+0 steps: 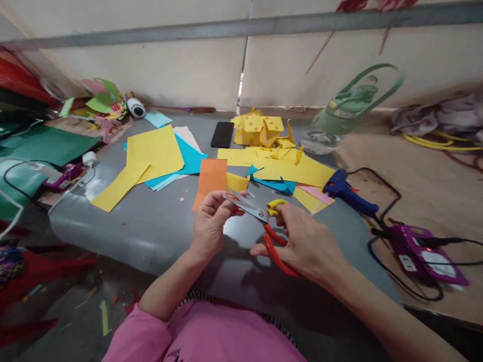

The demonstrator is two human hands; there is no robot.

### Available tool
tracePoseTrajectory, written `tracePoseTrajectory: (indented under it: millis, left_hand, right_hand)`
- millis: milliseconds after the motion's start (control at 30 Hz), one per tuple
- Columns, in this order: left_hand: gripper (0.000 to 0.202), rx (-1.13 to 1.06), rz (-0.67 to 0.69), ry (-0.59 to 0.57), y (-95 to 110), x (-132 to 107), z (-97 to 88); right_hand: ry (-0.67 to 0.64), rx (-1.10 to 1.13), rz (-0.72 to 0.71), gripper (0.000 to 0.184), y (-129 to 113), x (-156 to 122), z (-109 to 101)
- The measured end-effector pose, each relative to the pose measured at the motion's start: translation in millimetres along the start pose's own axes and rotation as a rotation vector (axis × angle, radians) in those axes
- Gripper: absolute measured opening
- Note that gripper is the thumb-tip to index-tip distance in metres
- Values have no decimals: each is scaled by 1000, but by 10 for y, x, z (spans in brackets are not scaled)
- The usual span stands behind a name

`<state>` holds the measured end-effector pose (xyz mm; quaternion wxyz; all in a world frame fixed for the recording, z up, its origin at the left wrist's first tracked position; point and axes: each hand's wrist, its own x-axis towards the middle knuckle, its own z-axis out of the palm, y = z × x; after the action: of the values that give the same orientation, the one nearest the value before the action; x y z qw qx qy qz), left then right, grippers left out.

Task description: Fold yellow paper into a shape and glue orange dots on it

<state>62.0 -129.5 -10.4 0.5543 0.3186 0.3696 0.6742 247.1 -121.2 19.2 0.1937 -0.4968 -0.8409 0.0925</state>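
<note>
My right hand (307, 239) holds a pair of scissors (260, 213) with orange-red handles, fingers and thumb in the loops. Its blades are parted and point left, toward my left hand's fingertips. Beside the pivot, a curled yellow piece (277, 204) shows by my right fingers; I cannot tell if it is paper or part of the handle. My left hand (211, 216) is pinched closed at the blade tips; a small orange-red bit shows there, too small to name. Just behind the left hand lies an orange paper sheet (212, 178).
Yellow paper (154, 153) and blue paper (191, 155) lie left. A black phone (222, 134), a spotted yellow paper shape (260, 128) and a green-topped bottle (339, 113) stand behind. To the right are a blue glue gun (349, 193) and a purple power strip (424, 256) with cables.
</note>
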Motion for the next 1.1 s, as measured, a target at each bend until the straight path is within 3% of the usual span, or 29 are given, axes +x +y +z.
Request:
tracePoseTrajectory:
  millis: [600, 933, 1100]
  left_hand:
    - [29, -23, 11, 12, 13, 1, -10]
    - [27, -71, 14, 11, 17, 8, -15]
    - [24, -78, 13, 2, 19, 2, -25]
  right_hand:
    - [23, -30, -32, 67, 7, 26, 27]
    - [-75, -10, 1, 78, -10, 21, 10]
    - [-61, -8, -24, 74, 22, -4, 27]
